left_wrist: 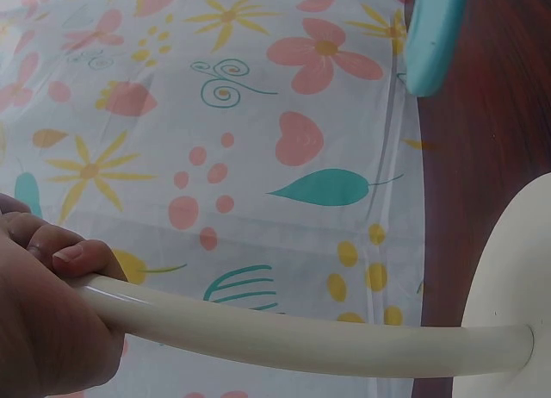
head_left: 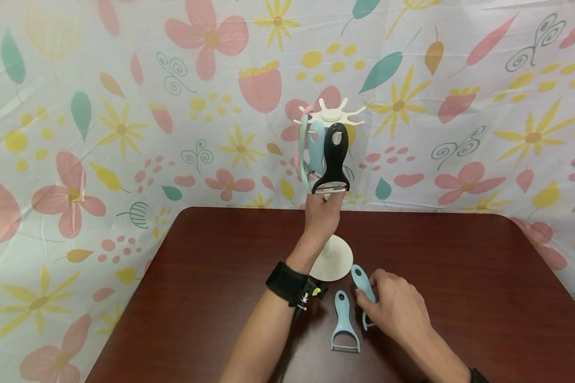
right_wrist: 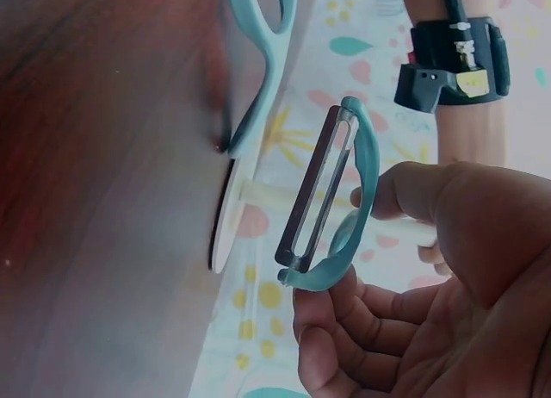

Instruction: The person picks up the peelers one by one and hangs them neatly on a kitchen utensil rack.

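Note:
My left hand (head_left: 323, 215) grips the curved pole (left_wrist: 284, 333) of a cream rotating-style utensil stand, just below its hooked top (head_left: 332, 114). The stand's round base (head_left: 333, 260) rests on the table. A black peeler (head_left: 335, 154) hangs from a hook in front, beside a light blue peeler (head_left: 316, 143) and pale green and pink utensils, partly hidden. Near the base, my right hand (head_left: 397, 306) pinches a light blue peeler (right_wrist: 366, 157) between thumb and fingers, its blade facing the right wrist camera. Another light blue peeler (head_left: 343, 319) lies on the table to its left.
The dark brown table (head_left: 484, 276) runs back to a floral cloth (head_left: 134, 122) hanging behind it. A black wrist strap with a small camera (head_left: 292, 287) sits on the left forearm, close to the lying peeler.

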### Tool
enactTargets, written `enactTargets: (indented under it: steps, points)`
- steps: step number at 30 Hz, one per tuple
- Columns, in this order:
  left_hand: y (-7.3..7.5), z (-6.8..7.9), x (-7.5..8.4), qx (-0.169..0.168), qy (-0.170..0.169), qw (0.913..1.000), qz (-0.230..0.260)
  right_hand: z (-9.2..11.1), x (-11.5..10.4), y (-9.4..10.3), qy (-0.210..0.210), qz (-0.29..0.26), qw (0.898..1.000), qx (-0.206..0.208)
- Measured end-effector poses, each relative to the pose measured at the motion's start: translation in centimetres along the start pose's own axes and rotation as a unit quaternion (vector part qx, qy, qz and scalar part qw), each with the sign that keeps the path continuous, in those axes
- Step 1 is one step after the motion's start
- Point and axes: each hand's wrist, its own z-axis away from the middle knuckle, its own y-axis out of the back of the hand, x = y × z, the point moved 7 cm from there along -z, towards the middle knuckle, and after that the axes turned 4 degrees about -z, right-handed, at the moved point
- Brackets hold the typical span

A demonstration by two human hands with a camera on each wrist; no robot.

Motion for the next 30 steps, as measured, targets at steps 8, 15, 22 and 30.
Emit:
enactTargets:
  steps: [8,15,22,30]
  points:
    - [0.0,0.0,0.0,0.0,-0.003,1.0,0.002,0.0,-0.2,0.6,0.006,-0.002,1.0,0.018]
    - [0.1,-0.1,0.0,0.002,-0.007,1.0,0.002,-0.1,-0.8,1.3,0.019,-0.003,0.999,0.043]
    - [0.1,0.0,-0.1,0.007,0.001,1.0,-0.007,-0.2,-1.2,2.0,0.021,-0.01,0.999,0.049]
    - [0.0,-0.1,-0.1,-0.002,-0.006,1.0,0.002,-0.3,-1.5,2.3,0.025,-0.016,0.998,0.063]
